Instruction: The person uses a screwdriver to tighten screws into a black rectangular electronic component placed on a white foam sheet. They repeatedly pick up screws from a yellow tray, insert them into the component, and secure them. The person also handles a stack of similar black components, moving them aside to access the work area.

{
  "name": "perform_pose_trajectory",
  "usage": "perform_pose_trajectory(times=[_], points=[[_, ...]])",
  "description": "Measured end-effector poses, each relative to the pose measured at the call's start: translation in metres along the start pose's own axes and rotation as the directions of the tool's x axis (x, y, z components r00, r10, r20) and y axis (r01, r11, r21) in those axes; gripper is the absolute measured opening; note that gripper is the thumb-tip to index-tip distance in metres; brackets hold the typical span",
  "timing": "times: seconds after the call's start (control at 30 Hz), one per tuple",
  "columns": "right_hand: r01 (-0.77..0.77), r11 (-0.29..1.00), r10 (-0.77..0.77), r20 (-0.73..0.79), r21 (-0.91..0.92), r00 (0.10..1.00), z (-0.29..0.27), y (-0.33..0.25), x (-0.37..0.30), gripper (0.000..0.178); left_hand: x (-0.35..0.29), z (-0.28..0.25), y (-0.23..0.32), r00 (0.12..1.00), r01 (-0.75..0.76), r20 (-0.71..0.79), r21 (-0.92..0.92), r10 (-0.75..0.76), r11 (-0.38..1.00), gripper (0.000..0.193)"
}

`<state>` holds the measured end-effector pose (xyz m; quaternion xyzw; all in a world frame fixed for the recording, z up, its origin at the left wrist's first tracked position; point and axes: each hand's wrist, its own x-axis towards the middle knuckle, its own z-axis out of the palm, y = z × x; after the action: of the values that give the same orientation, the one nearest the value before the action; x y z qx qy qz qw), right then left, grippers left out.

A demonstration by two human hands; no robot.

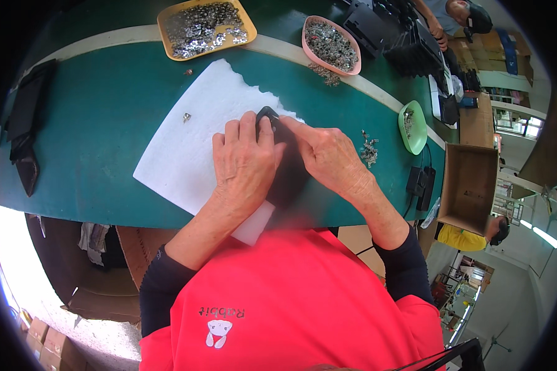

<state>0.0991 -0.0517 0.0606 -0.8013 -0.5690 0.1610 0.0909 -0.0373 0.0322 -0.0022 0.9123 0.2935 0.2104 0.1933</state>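
Note:
A dark, long plastic part (289, 176), its lower end blurred, lies over a white foam sheet (176, 145) in front of me. My left hand (244, 161) is closed on its upper left side, fingertips near the narrow, rounded end. My right hand (331, 156) comes from the other side with its index finger stretched to that same end. Its other fingers are curled; anything small held in them is hidden. On the foam, left of my hands, sits a small metal piece (187, 117). Another small reddish piece (188, 72) lies on the green table (99, 136).
Metal pieces fill a yellow tray (161, 28) and a pink tray (358, 59); a green bowl (419, 133) holds a few. Loose metal parts (369, 150) lie right of my hand. Black parts (34, 108) rest far left. A co-worker's hand (438, 31) is beside stacked black parts (414, 52).

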Motion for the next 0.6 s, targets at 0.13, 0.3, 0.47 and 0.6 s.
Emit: perform_pose_trajectory(times=[0.13, 0.3, 0.47, 0.6], points=[[-0.017, 0.999, 0.016, -0.017, -0.049, 1.000, 0.000, -0.005, 0.001, 0.040, 0.000, 0.000, 0.000, 1.000, -0.001, -0.001, -0.005, 0.001, 1.000, 0.050], [-0.044, 0.977, 0.047, 0.010, -0.210, 0.999, -0.005, -0.025, 0.005, 0.041, 0.001, 0.000, 0.000, 1.000, -0.003, -0.014, 0.001, 0.003, 1.000, 0.050], [-0.073, 0.974, 0.074, -0.004, -0.214, 0.997, -0.002, -0.034, 0.004, 0.041, -0.001, 0.002, -0.001, 1.000, -0.002, -0.018, 0.001, 0.002, 1.000, 0.050], [-0.095, 0.988, 0.107, 0.095, -0.120, 0.990, -0.011, -0.035, 0.012, 0.041, -0.001, 0.000, 0.000, 1.000, -0.002, -0.006, -0.006, 0.002, 1.000, 0.050]])
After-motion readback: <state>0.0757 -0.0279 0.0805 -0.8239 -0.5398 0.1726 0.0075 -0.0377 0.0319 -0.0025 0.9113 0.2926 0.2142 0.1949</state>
